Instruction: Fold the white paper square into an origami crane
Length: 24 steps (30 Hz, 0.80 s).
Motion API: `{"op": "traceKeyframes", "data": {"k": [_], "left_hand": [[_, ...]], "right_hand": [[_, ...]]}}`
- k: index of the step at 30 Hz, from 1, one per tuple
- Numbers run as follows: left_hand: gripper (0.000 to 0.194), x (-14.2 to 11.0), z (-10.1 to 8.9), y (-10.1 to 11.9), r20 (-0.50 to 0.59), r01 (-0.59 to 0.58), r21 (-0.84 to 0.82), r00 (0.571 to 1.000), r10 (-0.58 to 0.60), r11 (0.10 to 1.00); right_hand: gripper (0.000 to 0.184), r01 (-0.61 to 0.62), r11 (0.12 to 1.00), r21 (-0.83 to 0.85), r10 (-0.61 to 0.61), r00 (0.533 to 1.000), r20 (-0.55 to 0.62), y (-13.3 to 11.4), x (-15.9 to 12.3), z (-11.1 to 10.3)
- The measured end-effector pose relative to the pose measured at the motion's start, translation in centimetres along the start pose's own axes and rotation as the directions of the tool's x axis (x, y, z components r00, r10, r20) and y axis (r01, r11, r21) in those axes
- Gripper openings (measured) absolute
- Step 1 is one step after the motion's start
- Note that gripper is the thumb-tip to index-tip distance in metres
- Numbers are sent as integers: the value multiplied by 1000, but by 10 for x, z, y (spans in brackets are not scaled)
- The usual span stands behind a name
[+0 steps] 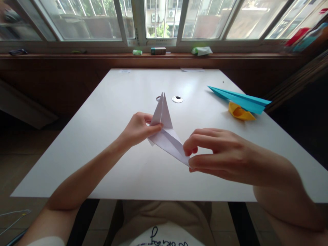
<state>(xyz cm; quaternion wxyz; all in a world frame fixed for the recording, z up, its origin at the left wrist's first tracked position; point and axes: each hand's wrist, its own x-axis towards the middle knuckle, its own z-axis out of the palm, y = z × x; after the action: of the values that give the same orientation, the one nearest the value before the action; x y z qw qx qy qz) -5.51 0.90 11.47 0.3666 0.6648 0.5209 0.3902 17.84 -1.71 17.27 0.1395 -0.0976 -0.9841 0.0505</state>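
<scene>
A folded sheet of white paper (169, 140) is held up above the table, with two narrow points side by side at its far end. My left hand (140, 128) pinches it near the middle, the thumb lying on top of the folds. At the lower right corner of the paper, my right hand (217, 150) has its thumb and fingers closed on the tip. A long flap slants from the left thumb down to the right fingertips. The underside of the paper is mostly hidden.
A blue paper plane (241, 99) and a yellow folded paper boat (239, 112) lie on the right of the white table (123, 89). Beyond the paper is a round silver and black disc (177, 99). Small packets, including a green one (202, 51), sit on the windowsill.
</scene>
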Motion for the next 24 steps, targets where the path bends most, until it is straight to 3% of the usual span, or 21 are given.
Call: {"op": "traceKeyframes", "data": {"k": [4, 7, 9, 12, 14, 16, 19, 24], "left_hand": [[12, 3, 0, -3, -14, 20, -22, 1000, -20, 1000], [12, 2, 1, -1, 1, 5, -70, 1000, -5, 998], [13, 0, 2, 2, 14, -27, -91, 1000, 28, 995], [15, -5, 3, 6, 40, -92, -96, 995, 96, 991], [16, -8, 3, 7, 61, -140, -84, 987, 145, 987], [17, -9, 4, 8, 85, -192, -56, 977, 196, 980], [17, -8, 4, 9, 123, -264, -17, 957, 264, 964], [13, -7, 4, 8, 231, -321, -38, 919, 321, 946]], "right_hand": [[10, 19, 993, 119, -10, 997, -71, -4, -1, -5], [9, -37, 981, 191, 75, 978, -193, 2, 0, -8], [10, -106, 967, 232, 177, 935, -308, 12, 1, -6], [15, -264, 913, 312, 373, 849, -375, 30, 4, 1], [19, -389, 877, 282, 468, 824, -319, 39, 5, 7], [23, -454, 866, 210, 493, 843, -214, 43, 7, 13], [23, -431, 886, 168, 444, 894, -49, 42, 11, 20], [18, -318, 891, 325, 299, 948, 108, 37, 15, 26]]}}
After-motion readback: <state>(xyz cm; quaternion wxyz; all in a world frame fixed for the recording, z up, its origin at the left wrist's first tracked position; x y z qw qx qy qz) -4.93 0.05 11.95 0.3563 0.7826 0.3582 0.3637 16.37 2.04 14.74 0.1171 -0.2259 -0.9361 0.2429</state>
